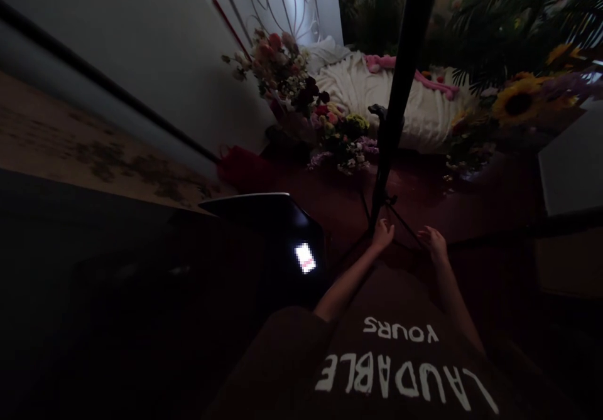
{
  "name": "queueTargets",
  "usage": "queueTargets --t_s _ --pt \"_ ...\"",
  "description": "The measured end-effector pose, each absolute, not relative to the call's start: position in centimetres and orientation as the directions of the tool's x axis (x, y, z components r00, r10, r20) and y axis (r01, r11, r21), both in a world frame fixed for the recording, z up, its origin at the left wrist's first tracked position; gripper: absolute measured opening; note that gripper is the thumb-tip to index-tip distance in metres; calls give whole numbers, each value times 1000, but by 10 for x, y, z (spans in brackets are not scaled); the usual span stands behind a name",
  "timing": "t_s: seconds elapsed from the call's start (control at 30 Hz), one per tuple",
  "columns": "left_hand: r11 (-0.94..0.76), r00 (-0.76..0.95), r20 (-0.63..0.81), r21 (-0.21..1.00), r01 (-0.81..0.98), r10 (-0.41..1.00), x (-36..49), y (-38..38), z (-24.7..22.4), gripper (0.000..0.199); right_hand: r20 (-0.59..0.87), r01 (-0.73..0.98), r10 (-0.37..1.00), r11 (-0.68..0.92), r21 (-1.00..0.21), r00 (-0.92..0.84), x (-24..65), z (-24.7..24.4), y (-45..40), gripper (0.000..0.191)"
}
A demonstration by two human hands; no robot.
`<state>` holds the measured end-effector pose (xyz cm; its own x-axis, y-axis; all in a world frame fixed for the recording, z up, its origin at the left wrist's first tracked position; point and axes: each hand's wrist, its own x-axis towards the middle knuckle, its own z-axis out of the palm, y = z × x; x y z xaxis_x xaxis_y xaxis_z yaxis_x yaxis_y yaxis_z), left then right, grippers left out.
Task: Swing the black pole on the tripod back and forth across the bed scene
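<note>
A tall black tripod stand (396, 87) rises in front of me, its thin legs spread near the dark red floor. My left hand (384, 236) is close beside the lower end of the pole, fingers slightly bent and apart. Whether its fingertips touch the pole is hard to see in the dim light. On the other side, my right hand (433, 242) reaches toward a slanting stand leg (404, 222). Its fingers are loosely parted, and I see nothing held in them. A small knob (391, 200) sits on the pole above my hands.
Left of me are a dark panel with a pale edge (249, 197) and a bright blurred screen (305, 258). Beyond the stand lie flower bunches (339, 131), a draped cream cloth (362, 90) and sunflowers (516, 103). A red bag-like object (242, 167) rests by the wall.
</note>
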<state>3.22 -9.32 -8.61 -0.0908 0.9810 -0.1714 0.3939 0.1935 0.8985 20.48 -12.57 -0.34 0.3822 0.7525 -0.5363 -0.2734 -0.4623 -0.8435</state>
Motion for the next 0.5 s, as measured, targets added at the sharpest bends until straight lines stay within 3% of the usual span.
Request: queueTargets --t_s 0.1,0.23,0.43,0.5 --pt "77 78 -119 908 411 990 60 -84 -77 30 -538 -365 681 -399 -841 496 228 4 -136 15" --pt "-145 324 48 948 282 945 108 -68 -42 32 -433 -370 634 -239 -898 641 251 22 -151 27" --pt "-359 659 287 933 -28 695 176 -70 24 41 -297 -323 349 18 -946 889 290 35 -183 30" --pt "-396 707 349 912 -106 615 196 -75 39 44 -212 -237 329 38 -971 920 303 35 -194 33"
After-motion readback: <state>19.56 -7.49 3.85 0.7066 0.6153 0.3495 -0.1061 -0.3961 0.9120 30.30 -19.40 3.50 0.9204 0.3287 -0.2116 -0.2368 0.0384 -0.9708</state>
